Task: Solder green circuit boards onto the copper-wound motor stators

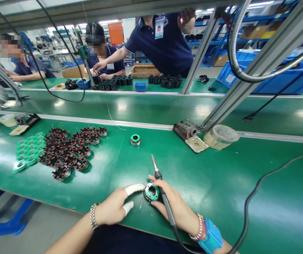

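A motor stator with a green ring-shaped circuit board (156,197) on top sits near the table's front edge. My right hand (180,210) has a soldering iron (168,208) lying in it, the bare tip pointing up and away over the table. Fingers of that same hand rest around the stator's far and near sides. On the left, my left hand (110,209) has white covers on thumb and index finger. Its index fingertip touches the stator's side, while the thumb stays apart from it. Thin wire ends stick out below the stator.
Another board-topped stator (135,140) stands farther back. Several bare stators (69,150) and a sheet of green circuit boards (31,150) lie left. A soldering-iron stand (185,129) and a round tub (221,135) are back right. The iron's cable (248,201) runs right. Co-workers sit and stand opposite.
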### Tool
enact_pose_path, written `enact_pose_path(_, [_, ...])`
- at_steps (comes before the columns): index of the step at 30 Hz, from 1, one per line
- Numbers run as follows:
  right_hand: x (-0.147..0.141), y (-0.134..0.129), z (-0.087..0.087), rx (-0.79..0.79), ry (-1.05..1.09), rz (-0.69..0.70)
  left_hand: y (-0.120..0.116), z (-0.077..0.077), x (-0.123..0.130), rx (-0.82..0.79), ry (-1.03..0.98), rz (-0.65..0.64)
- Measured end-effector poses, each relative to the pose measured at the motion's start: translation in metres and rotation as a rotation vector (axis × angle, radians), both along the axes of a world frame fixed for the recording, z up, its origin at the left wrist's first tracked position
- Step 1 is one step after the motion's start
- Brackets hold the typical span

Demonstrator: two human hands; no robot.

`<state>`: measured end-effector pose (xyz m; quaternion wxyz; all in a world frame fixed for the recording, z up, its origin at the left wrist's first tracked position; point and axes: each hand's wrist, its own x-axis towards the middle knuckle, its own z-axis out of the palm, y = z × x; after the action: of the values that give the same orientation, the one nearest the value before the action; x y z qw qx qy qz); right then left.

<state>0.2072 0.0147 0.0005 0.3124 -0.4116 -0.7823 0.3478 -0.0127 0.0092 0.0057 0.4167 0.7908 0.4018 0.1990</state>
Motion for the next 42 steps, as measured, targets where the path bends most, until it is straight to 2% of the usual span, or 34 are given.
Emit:
enact_pose_path(3, [0.002, 0.002, 0.000, 0.002, 0.017, 0.019, 0.013, 0.004, -0.002, 0.118, 0.006, -0.061])
enact_pose_path(5, [0.003, 0.002, 0.001, 0.005, 0.018, 0.020, 0.020, 0.002, 0.005, 0.108, -0.016, -0.047])
enact_pose_path(7, [0.003, 0.001, 0.002, 0.003, 0.004, 0.024, 0.025, 0.000, 0.014, -0.007, -0.099, 0.024])
enact_pose_path(10, [0.003, 0.000, 0.005, 0.020, -0.017, 0.033, 0.032, -0.003, 0.024, -0.287, -0.276, 0.190])
enact_pose_path(14, [-0.002, 0.003, 0.011, 0.195, 0.024, -0.018, 0.038, -0.003, 0.031, -0.569, -0.395, 0.317])
enact_pose_path(18, [-0.014, 0.015, 0.016, 0.369, 0.028, -0.038, 0.039, -0.003, 0.035, -0.643, -0.443, 0.336])
enact_pose_path(22, [-0.020, 0.027, 0.022, 0.511, -0.047, 0.057, 0.036, -0.001, 0.035, -0.666, -0.494, 0.340])
enact_pose_path(28, [-0.014, 0.026, 0.025, 0.615, -0.156, 0.094, 0.032, -0.001, 0.034, -0.724, -0.556, 0.362])
enact_pose_path(32, [-0.019, 0.016, 0.020, 0.612, -0.156, 0.050, 0.029, -0.005, 0.035, -0.733, -0.560, 0.359])
enact_pose_path(36, [-0.023, 0.005, 0.017, 0.529, -0.084, -0.055, 0.027, -0.005, 0.036, -0.706, -0.538, 0.344])
enact_pose_path(40, [-0.012, -0.004, 0.022, 0.408, 0.012, -0.226, 0.029, -0.003, 0.035, -0.698, -0.495, 0.328])
enact_pose_path(42, [-0.002, -0.008, 0.028, 0.356, 0.045, -0.232, 0.030, -0.003, 0.035, -0.698, -0.491, 0.329])
